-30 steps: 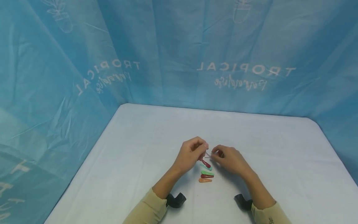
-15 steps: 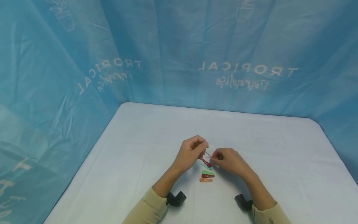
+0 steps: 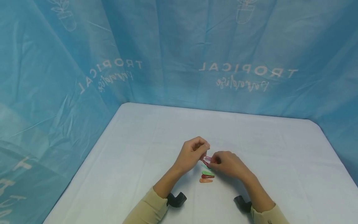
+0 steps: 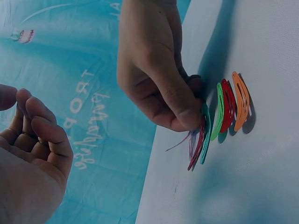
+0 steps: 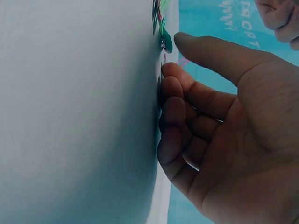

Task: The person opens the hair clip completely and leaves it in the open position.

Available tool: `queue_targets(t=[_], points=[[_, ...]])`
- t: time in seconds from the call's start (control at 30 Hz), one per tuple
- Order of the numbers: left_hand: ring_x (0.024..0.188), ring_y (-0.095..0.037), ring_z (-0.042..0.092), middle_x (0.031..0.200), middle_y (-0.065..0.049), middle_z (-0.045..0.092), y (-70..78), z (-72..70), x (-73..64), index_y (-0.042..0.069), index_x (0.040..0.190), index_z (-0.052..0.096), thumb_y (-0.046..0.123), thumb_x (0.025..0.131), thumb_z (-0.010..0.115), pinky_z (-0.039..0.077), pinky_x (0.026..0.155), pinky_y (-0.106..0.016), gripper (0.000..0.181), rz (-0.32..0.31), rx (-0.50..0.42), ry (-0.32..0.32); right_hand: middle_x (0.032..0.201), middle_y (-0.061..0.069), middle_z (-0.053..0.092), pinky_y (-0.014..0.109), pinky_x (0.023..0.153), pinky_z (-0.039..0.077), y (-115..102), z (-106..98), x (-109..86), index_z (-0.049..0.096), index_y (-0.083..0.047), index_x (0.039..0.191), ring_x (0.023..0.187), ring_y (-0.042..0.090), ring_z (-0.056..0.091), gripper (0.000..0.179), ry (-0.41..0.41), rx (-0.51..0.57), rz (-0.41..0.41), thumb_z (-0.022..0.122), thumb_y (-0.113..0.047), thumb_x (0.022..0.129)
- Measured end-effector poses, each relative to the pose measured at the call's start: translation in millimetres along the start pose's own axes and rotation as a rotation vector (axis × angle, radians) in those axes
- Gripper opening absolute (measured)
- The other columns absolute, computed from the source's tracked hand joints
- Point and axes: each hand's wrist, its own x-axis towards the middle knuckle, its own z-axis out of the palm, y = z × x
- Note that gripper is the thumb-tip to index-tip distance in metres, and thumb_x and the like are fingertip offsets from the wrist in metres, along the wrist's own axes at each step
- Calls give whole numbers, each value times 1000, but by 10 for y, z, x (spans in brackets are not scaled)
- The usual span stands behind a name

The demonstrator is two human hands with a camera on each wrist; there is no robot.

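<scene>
Head view — right hand point(image 3: 230, 163) lower now, overlapping the crimson clip point(image 3: 205, 163).

Your clips: orange clip point(image 4: 239, 84), red clip point(image 4: 226, 119), bright green clip point(image 4: 219, 112), teal clip point(image 4: 204, 144), crimson clip point(image 4: 195, 151), plus a pinkish-purple clip point(image 3: 207, 158). You've got a plain white worktop point(image 3: 134, 180), bluish-grey in your wrist views. Curtain point(image 3: 179, 40) is blue, carrying white lettering point(image 3: 247, 68) and white plant-pot outlines point(image 3: 245, 14); your left wrist view adds a pink-and-white banded pot print point(image 4: 27, 36). Your sleeves point(image 3: 148, 208) are beige, small dark print at your right cuff point(image 3: 265, 215). Your wrist mounts point(image 3: 177, 200): black.
</scene>
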Motion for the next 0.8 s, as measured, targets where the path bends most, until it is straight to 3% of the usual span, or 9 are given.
queue_targets(t=[0.2, 0.4, 0.63, 0.8], points=[[60, -10, 49, 67, -8, 52, 14, 1, 4, 2, 94, 61, 14, 98, 51, 45, 57, -24, 16, -23, 8, -4, 65, -8, 54, 30, 58, 42, -27, 27, 0, 61, -19, 76, 61, 11, 49, 15, -1, -36, -2, 76, -23, 79], [59, -8, 48, 66, -6, 51, 20, -8, 8, 0, 93, 61, 11, 97, 51, 44, 57, -23, 15, -8, 6, -15, 64, -8, 53, 30, 58, 41, -45, 36, -7, 61, -19, 75, 60, 11, 48, 15, 0, -59, 3, 75, -21, 78], [60, -12, 50, 69, -7, 54, -338, 31, 76, 8, 95, 62, 19, 98, 52, 46, 58, -24, 15, -17, 9, 2, 62, -8, 53, 30, 57, 41, -63, 38, -13, 61, -19, 73, 59, 10, 47, 14, -4, -59, -11, 74, -20, 79], [60, -16, 51, 67, -3, 53, -379, 33, 73, 12, 93, 63, 23, 97, 54, 45, 56, -25, 15, 7, -3, 21, 62, -7, 54, 30, 57, 42, -68, 32, -22, 61, -19, 73, 58, 11, 48, 15, -16, -37, -6, 74, -20, 80]])
